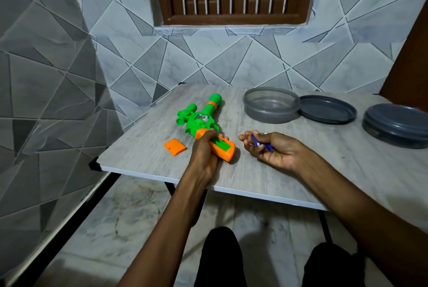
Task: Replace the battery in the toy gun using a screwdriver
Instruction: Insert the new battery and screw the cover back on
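A green and orange toy gun [203,117] lies on the table [301,171], barrel pointing away from me. My left hand [203,154] grips its orange handle, where the battery compartment [220,144] is uncovered and shows green inside. The orange compartment cover [175,147] lies loose on the table just left of the handle. My right hand [271,147] rests palm-up to the right of the gun, fingers curled around blue batteries [260,143]. No screwdriver is visible.
A clear round container [271,107] stands at the back of the table, its grey lid [327,109] beside it. A second, lidded container [396,125] sits at the right edge. A tiled wall rises behind and to the left.
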Action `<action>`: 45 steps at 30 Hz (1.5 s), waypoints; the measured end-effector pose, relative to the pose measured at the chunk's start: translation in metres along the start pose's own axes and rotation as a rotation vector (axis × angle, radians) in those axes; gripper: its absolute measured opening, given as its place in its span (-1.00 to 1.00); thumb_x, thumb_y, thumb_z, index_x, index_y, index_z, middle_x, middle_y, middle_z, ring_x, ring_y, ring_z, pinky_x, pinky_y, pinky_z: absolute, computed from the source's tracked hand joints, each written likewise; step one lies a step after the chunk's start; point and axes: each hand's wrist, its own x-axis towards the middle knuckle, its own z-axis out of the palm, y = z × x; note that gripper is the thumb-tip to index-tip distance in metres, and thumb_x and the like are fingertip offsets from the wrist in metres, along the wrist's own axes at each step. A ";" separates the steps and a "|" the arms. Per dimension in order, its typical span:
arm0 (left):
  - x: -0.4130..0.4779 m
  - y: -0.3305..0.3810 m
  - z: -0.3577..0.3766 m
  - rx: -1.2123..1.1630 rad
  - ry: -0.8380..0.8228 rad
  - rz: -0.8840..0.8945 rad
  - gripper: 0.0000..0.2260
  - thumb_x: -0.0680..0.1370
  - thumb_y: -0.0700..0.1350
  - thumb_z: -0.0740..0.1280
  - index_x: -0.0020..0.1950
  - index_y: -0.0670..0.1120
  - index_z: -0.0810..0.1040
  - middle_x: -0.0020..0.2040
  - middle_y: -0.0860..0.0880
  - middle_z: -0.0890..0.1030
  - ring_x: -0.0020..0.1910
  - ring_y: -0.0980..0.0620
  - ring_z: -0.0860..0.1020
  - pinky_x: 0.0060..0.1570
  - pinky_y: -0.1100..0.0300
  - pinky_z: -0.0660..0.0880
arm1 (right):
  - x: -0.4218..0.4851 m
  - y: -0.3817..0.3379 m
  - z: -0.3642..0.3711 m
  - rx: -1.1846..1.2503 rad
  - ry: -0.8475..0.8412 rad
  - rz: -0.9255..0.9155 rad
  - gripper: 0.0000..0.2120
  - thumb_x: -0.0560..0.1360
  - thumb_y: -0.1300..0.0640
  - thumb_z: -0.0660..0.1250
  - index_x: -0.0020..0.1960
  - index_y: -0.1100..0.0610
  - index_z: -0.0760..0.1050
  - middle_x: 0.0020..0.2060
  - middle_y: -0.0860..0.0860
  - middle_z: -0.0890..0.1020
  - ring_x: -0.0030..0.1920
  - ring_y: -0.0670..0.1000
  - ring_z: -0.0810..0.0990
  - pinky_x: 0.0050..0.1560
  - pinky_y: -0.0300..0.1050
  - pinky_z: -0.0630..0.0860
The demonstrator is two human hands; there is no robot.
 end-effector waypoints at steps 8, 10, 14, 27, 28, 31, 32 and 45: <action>-0.001 -0.001 0.000 -0.011 0.011 0.006 -0.89 0.60 -0.21 0.23 0.09 -0.18 0.48 -0.15 -0.15 0.54 -0.17 -0.05 0.57 0.18 -0.04 0.48 | -0.008 -0.002 -0.002 -0.108 0.015 -0.014 -0.83 0.63 0.23 0.17 0.12 0.29 0.45 -0.08 0.21 0.63 -0.29 0.04 0.69 -0.60 -0.40 0.29; -0.004 0.000 0.001 -0.006 0.013 0.004 -0.89 0.60 -0.21 0.23 0.09 -0.18 0.48 -0.15 -0.15 0.54 -0.18 -0.05 0.58 0.08 0.00 0.52 | -0.008 0.000 -0.002 -0.174 0.009 -0.023 -0.84 0.64 0.22 0.16 0.09 0.29 0.45 -0.05 0.23 0.63 -0.29 0.03 0.69 -0.64 -0.40 0.22; -0.006 0.000 0.001 -0.002 0.014 0.009 -0.88 0.60 -0.22 0.23 0.13 -0.17 0.47 -0.15 -0.15 0.54 -0.18 -0.05 0.58 -0.01 0.04 0.54 | -0.008 0.000 -0.001 -0.277 0.062 -0.055 -0.83 0.63 0.23 0.18 0.08 0.30 0.49 -0.09 0.23 0.59 -0.26 0.01 0.65 -0.65 -0.39 0.24; -0.006 0.001 0.001 -0.002 0.021 0.011 -0.93 0.60 -0.23 0.23 0.04 -0.16 0.49 -0.14 -0.16 0.55 -0.18 -0.05 0.57 0.06 0.01 0.53 | 0.006 -0.004 0.004 -0.274 0.010 -0.086 -0.92 0.65 0.18 0.14 0.03 0.16 0.38 -0.29 0.10 0.47 -0.55 -0.16 0.34 -0.71 -0.40 0.10; -0.005 0.000 0.000 -0.002 0.017 0.010 -0.93 0.60 -0.23 0.23 0.04 -0.17 0.49 -0.15 -0.16 0.54 -0.18 -0.06 0.57 0.11 -0.01 0.53 | 0.006 -0.004 0.005 -0.285 -0.005 -0.089 -0.93 0.64 0.19 0.16 0.01 0.17 0.38 -0.31 0.10 0.47 -0.56 -0.17 0.31 -0.71 -0.40 0.10; -0.004 0.000 -0.001 0.011 0.012 0.013 -0.90 0.59 -0.24 0.24 0.08 -0.18 0.47 -0.16 -0.15 0.54 -0.17 -0.07 0.58 0.11 -0.03 0.53 | 0.005 -0.005 0.011 -0.329 -0.045 -0.088 -0.90 0.61 0.18 0.23 0.03 0.22 0.44 -0.31 0.14 0.51 -0.57 -0.17 0.32 -0.70 -0.42 0.12; -0.004 0.000 -0.002 0.017 0.016 0.018 -0.90 0.59 -0.24 0.23 0.09 -0.18 0.47 -0.17 -0.15 0.54 -0.17 -0.06 0.58 0.05 0.00 0.55 | 0.005 -0.005 0.013 -0.327 -0.055 -0.069 -0.88 0.61 0.18 0.24 0.03 0.24 0.47 -0.30 0.16 0.53 -0.57 -0.17 0.34 -0.70 -0.42 0.14; 0.000 -0.001 -0.002 0.031 0.022 0.047 -0.93 0.59 -0.25 0.22 0.05 -0.16 0.46 -0.22 -0.11 0.53 -0.26 0.01 0.55 -0.12 0.11 0.55 | 0.011 0.000 0.025 -0.354 -0.096 -0.088 -0.77 0.60 0.16 0.24 0.12 0.34 0.44 -0.31 0.10 0.46 -0.56 -0.16 0.33 -0.70 -0.42 0.13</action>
